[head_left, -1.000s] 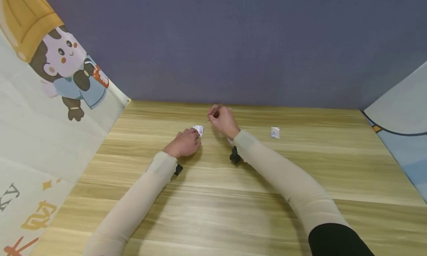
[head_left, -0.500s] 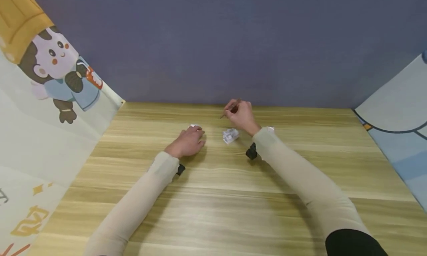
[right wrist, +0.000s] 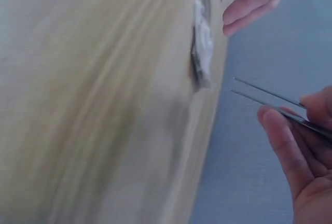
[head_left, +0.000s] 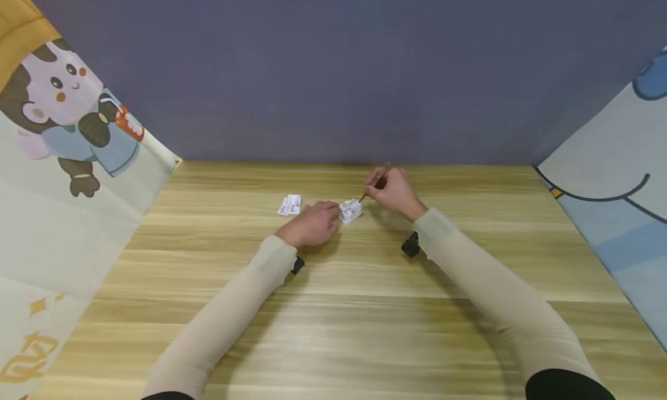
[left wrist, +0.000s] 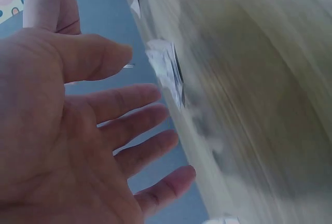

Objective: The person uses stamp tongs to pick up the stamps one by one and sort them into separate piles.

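Note:
My right hand [head_left: 394, 193] pinches a pair of tweezers [head_left: 377, 181] between thumb and fingers. In the right wrist view the tweezers [right wrist: 275, 105] have their two tips apart, with nothing between them. They point down at the right edge of a small pile of white printed paper pieces [head_left: 351, 210] on the table. From the other side, my left hand [head_left: 312, 223] reaches to the pile's left edge, palm down, fingers extended and holding nothing. In the left wrist view its fingertips lie just beside the pile [left wrist: 167, 69]; whether they touch it I cannot tell.
To the left lie a few more white paper pieces [head_left: 290, 204], partly overlapping. A white scrap [left wrist: 223, 220] shows at the bottom of the left wrist view. The wooden table [head_left: 354, 330] ends at a grey-blue wall [head_left: 339, 76], with printed cloths at both sides.
The right hand has moved right with the tweezers, then its tips came down beside the middle pile. The left hand has shifted from the left paper pieces to the middle pile, uncovering the left ones.

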A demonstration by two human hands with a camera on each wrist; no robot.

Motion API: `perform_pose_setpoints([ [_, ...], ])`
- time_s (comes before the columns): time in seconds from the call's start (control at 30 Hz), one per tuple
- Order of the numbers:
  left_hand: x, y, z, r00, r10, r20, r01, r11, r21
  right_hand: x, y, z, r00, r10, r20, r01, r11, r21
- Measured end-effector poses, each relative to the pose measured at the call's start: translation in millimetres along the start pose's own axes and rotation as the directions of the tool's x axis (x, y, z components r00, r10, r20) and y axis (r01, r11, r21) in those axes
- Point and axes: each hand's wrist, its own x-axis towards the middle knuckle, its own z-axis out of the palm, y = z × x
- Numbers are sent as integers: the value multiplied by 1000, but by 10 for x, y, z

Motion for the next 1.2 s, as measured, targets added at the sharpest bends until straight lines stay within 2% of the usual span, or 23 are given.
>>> perform_pose_setpoints([
  [0.2, 67, 91, 45, 999, -9, 35, 10, 1000, -4, -54, 78, 10, 1000, 13, 21, -13, 1000, 0],
  [0.4, 155, 142, 52, 998, -10, 55, 10, 1000, 10, 10, 134, 23, 998, -46, 33, 47, 999, -24],
  [0.7, 254, 190, 43, 1000, 1, 17, -1, 999, 33, 101, 164, 13, 993, -121, 10, 121, 993, -3],
  [1.03, 116, 204, 91, 1000, 14, 24, -15, 999, 42, -55, 37, 52, 991, -125, -50, 125, 992, -1],
  [1.2, 35, 201, 120, 999, 22, 27, -23, 999, 46, -134, -47, 6, 983, -142, -114, 144, 990, 4],
])
